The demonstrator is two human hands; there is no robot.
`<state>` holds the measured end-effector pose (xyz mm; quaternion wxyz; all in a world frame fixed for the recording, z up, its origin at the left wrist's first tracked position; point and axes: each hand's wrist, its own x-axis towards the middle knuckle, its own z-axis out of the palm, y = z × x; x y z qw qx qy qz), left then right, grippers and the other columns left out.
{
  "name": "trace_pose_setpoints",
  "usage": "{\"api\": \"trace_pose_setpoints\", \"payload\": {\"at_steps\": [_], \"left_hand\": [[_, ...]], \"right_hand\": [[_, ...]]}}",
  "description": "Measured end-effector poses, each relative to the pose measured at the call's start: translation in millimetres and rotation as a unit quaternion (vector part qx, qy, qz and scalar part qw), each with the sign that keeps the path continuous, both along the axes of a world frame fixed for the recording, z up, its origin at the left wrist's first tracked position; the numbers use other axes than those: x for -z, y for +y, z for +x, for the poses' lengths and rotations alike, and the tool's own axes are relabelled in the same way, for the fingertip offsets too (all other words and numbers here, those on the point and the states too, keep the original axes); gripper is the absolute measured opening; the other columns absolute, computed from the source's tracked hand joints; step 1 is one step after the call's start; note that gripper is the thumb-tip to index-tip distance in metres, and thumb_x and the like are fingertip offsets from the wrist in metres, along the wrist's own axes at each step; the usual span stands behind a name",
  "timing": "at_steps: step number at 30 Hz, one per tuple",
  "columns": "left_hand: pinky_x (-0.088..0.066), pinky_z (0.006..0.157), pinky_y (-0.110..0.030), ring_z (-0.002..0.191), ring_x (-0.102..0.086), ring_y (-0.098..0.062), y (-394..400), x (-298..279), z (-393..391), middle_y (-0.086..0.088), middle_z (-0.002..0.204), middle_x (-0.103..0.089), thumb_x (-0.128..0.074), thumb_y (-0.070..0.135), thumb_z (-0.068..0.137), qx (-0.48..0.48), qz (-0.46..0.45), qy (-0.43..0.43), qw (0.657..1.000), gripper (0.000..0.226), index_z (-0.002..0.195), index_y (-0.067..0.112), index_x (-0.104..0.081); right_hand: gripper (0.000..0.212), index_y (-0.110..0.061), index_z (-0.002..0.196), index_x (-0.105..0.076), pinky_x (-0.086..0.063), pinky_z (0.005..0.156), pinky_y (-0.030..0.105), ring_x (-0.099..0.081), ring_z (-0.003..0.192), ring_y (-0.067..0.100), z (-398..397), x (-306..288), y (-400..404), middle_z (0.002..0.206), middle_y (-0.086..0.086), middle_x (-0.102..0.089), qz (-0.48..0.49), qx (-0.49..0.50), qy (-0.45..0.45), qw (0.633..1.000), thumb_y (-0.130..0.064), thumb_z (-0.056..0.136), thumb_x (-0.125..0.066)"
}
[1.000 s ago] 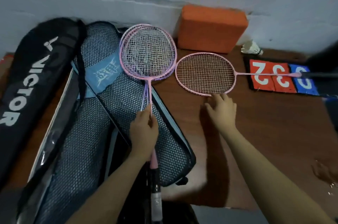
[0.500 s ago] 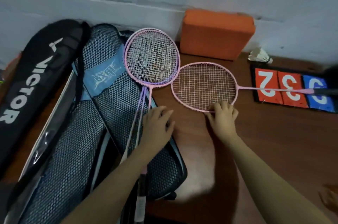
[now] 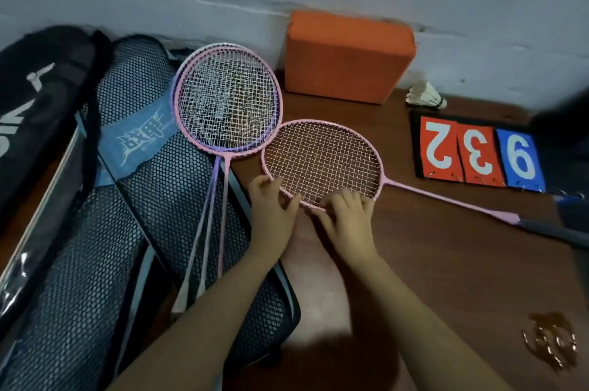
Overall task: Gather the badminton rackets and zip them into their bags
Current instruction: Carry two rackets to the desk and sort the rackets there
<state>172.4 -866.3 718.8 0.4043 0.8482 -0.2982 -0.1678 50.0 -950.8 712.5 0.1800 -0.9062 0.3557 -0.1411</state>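
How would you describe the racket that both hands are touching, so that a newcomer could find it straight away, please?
Start at the orange block against the wall; on the brown table just in front of it lies a pink racket. The left hand and right hand hold its near rim. Unlike the stacked rackets on the mesh bag, it lies alone, its handle pointing right.

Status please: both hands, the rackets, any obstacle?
Left hand and right hand grip the pink racket head's near rim. Stacked rackets lie on the open mesh bag. No obstacle seen.
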Motion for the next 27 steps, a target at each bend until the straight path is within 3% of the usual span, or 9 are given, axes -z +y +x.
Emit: {"api": "trace_pose_setpoints", "payload": {"at_steps": [5,8,10,15,21,23,27], "left_hand": [[-0.021,0.092,-0.005,0.118,-0.042,-0.018,-13,7,-4,-0.01,0.133,-0.036,-0.065,0.02,0.085,-0.049,-0.022,0.034,0.998,0.042,0.124,0.009,-0.053],[-0.03,0.099,-0.018,0.119,-0.042,-0.018,-15,10,-4,-0.008,0.132,-0.035,-0.065,0.019,0.086,-0.046,-0.04,0.036,0.997,0.042,0.125,0.012,-0.052],[-0.031,0.1,-0.021,0.121,-0.041,-0.018,-15,11,-5,-0.008,0.134,-0.035,-0.063,0.019,0.086,-0.045,-0.043,0.033,0.997,0.043,0.127,0.011,-0.051],[-0.024,0.102,-0.018,0.123,-0.036,-0.01,-16,9,-8,-0.006,0.138,-0.03,-0.063,0.023,0.086,-0.04,-0.036,0.034,0.998,0.049,0.131,0.011,-0.047],[-0.018,0.106,-0.022,0.134,-0.015,-0.003,-14,-2,-12,-0.003,0.152,-0.012,-0.063,0.031,0.086,0.05,-0.049,0.008,0.997,0.06,0.138,0.017,-0.037],[-0.018,0.106,-0.021,0.129,-0.012,0.004,-12,-8,-14,-0.004,0.152,-0.01,-0.061,0.031,0.086,0.068,-0.05,-0.005,0.996,0.061,0.14,0.017,-0.035],[-0.014,0.1,0.0,0.124,-0.018,0.004,-11,-21,-24,-0.017,0.15,-0.012,-0.066,0.023,0.084,0.111,-0.088,-0.048,0.989,0.062,0.137,0.008,-0.037]], "right_hand": [[0.026,-0.017,0.114,-0.06,-0.023,0.09,0.033,-0.046,0.11,0.024,-21,0,-33,0.118,0.005,-0.055,0.024,0.103,-0.028,0.994,-0.03,0.092,-0.053],[0.036,-0.018,0.13,-0.05,-0.023,0.103,0.044,-0.039,0.125,0.029,-42,0,-57,0.135,0.009,-0.047,0.032,0.194,0.027,0.98,-0.021,0.094,-0.048],[0.037,-0.019,0.132,-0.048,-0.02,0.106,0.044,-0.037,0.128,0.027,-50,1,-68,0.137,0.007,-0.047,0.041,0.201,0.064,0.977,-0.019,0.095,-0.045],[0.027,-0.017,0.117,-0.058,-0.022,0.1,0.044,-0.048,0.111,0.031,-51,2,-82,0.117,0.009,-0.057,0.005,0.175,0.085,0.981,-0.013,0.093,-0.048],[0.026,-0.016,0.114,-0.066,-0.034,0.077,0.042,-0.057,0.08,0.032,-73,-9,-73,0.088,0.013,-0.06,-0.048,0.118,0.049,0.991,-0.012,0.089,-0.06],[0.03,-0.015,0.114,-0.067,-0.036,0.068,0.039,-0.056,0.07,0.031,-87,-14,-61,0.081,0.014,-0.058,-0.065,0.096,0.045,0.992,-0.008,0.085,-0.065],[0.04,-0.016,0.116,-0.067,-0.037,0.057,0.034,-0.05,0.058,0.03,-100,-31,-47,0.076,0.013,-0.056,-0.065,0.068,0.014,0.995,0.0,0.079,-0.068]]}}
